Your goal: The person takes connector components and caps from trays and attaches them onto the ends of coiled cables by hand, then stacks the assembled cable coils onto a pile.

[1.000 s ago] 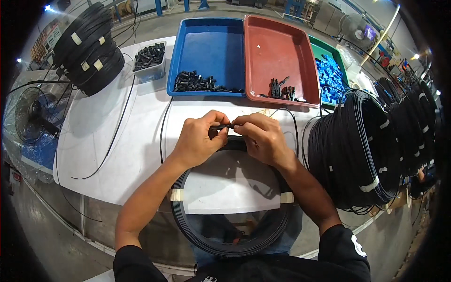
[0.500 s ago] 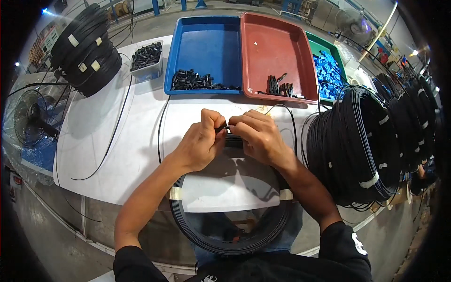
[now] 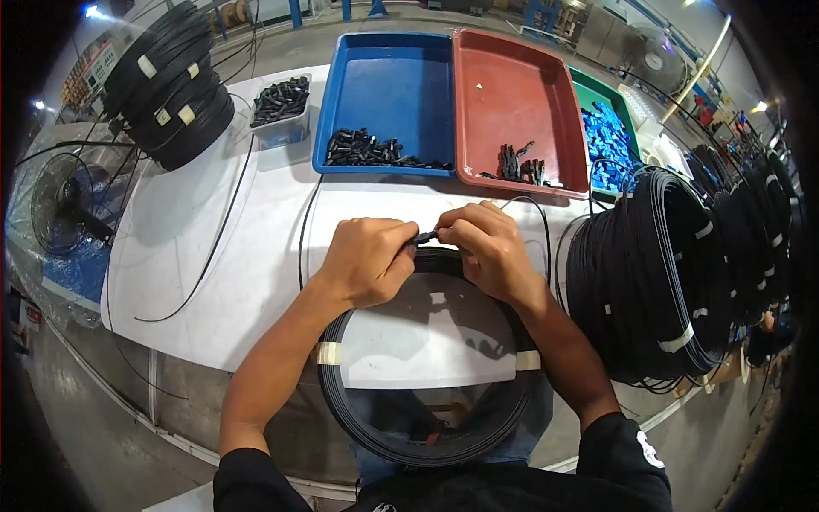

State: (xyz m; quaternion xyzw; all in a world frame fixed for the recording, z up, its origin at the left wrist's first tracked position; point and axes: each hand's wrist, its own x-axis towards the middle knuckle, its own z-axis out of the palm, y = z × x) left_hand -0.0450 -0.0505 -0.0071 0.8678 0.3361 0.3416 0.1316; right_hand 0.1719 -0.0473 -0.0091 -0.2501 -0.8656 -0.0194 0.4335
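My left hand (image 3: 368,258) and my right hand (image 3: 486,247) meet over the white table (image 3: 213,247), pinching a small black connector (image 3: 426,236) on a cable end between their fingertips. Under both hands lies a black cable coil (image 3: 341,401), bound with two pale tape strips and hanging over the table's near edge. A loose black cable (image 3: 304,230) runs from the hands' area across the tabletop.
A blue tray (image 3: 388,85) with black parts, a red tray (image 3: 512,94) with a few black pieces and a green tray (image 3: 610,128) of blue parts stand behind. A small bin (image 3: 280,107) holds black parts. Cable coil stacks sit far left (image 3: 166,85) and right (image 3: 657,273). A fan (image 3: 64,205) stands left.
Both hands have stayed together at the connector, shifting slightly toward me over the coil's far rim; the fingers have adjusted their pinch.
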